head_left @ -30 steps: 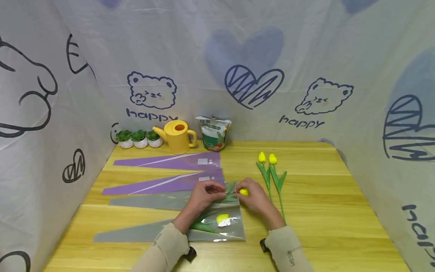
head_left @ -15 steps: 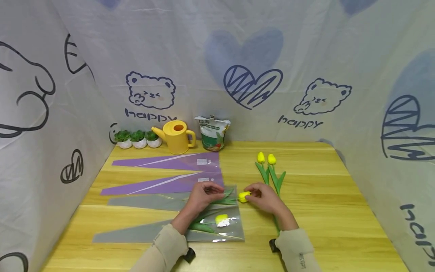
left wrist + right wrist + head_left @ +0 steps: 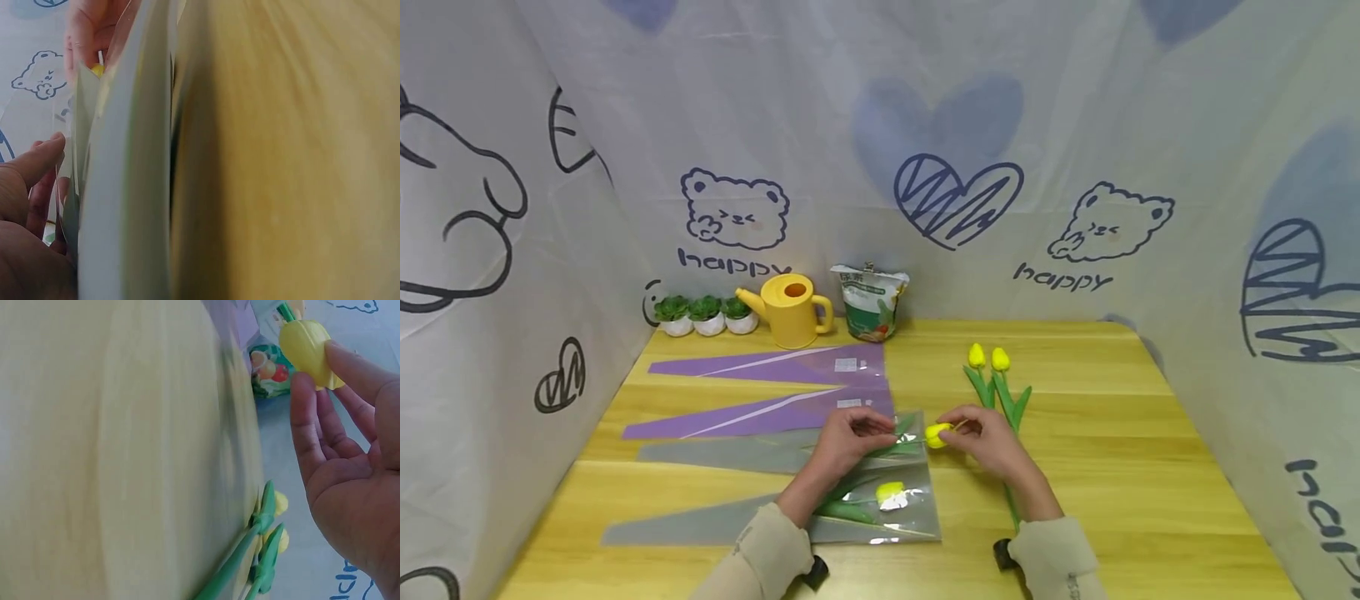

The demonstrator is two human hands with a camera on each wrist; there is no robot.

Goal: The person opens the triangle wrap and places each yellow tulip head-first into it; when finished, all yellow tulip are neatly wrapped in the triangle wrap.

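Note:
My left hand (image 3: 853, 437) pinches the open end of a clear, grey-backed flower sleeve (image 3: 730, 454); in the left wrist view its thumb and fingers (image 3: 47, 156) meet at the film. A yellow tulip (image 3: 937, 434) has its stem and green leaves inside that sleeve, with the bloom outside the mouth. Thumb and fingertips of my right hand (image 3: 988, 442) hold the bloom, seen closely as a ribbed tulip head (image 3: 306, 353) in the right wrist view. Nearer me lies a second grey sleeve (image 3: 700, 525) with a yellow tulip (image 3: 891, 495) inside.
Two purple sleeves (image 3: 775, 365) lie behind the grey ones. Two loose tulips (image 3: 1000, 360) lie beyond the right hand, stems passing under the wrist. At the back stand potted succulents (image 3: 707, 315), a yellow watering can (image 3: 792, 312) and a clipped bag (image 3: 871, 304). Printed cloth surrounds the table.
My right hand has moved right from the sleeve's mouth onto the tulip's bloom. The left hand stays at the sleeve. The head view has tipped up slightly.

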